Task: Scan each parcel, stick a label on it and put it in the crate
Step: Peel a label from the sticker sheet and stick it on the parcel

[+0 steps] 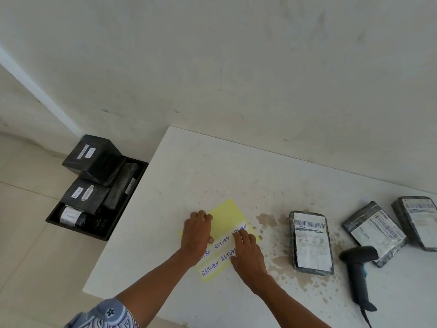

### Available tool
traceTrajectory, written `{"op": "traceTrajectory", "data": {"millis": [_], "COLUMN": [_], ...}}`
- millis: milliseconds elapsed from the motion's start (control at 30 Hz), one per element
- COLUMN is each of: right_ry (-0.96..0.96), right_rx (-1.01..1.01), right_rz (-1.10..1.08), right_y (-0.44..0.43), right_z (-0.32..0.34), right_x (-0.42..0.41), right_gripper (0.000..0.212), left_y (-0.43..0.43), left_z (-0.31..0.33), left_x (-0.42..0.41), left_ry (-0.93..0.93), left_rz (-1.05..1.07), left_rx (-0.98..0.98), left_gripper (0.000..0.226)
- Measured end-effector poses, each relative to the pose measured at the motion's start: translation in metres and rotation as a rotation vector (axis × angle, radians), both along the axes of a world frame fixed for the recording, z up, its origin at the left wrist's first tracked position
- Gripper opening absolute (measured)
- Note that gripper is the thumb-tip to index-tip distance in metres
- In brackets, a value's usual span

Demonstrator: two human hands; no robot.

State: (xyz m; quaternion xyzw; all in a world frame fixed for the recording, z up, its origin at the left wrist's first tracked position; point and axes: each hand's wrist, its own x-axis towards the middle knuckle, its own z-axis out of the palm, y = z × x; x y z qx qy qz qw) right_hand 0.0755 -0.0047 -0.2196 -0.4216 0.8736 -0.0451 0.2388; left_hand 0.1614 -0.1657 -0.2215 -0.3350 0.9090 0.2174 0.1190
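Label sheet (224,216), on counter (212,166): was pressed flat by the spread left hand (196,233). A RETURN label (243,226) was touched by the right hand (247,249), fingers straight. Parcels (376,233) were laid at 3 o'clock, crate (54,218) at 10 o'clock.

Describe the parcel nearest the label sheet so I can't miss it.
On the white table, three black parcels lie right of the yellow label sheet. It is the leftmost parcel, left of the scanner, lying straight; the other two lie slanted further right.
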Motion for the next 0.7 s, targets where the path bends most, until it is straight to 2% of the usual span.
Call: {"op": "traceTrajectory", "data": {"millis": [67,233,467,633,700], "right_ry": [0.001,-0.006,-0.005,-0.021,0.003], "right_rx": [-0.004,0.025,0.055,0.002,-0.065], "right_rz": [-0.011,-0.021,-0.030,-0.058,-0.048], "right_y": [0.000,0.001,-0.009,-0.015,-0.017], "right_z": [-0.001,-0.005,-0.008,-0.001,0.006], "right_x": [-0.001,0.009,0.006,0.007,0.006], "right_gripper": [0.069,0.090,0.097,0.087,0.085], "left_y": [-0.006,0.004,-0.002,-0.014,-0.015], "left_z": [0.003,-0.005,-0.011,-0.003,0.009], "left_x": [0.001,0.008,0.017,0.006,-0.001], "left_ry": [-0.010,0.014,0.136,0.246,0.277], "left_rz": [0.033,0.034,0.019,0.003,0.063], "left_rx": [-0.066,-0.129,-0.135,0.031,0.185], "left_gripper": [0.069,0.059,0.064,0.039,0.031]}}
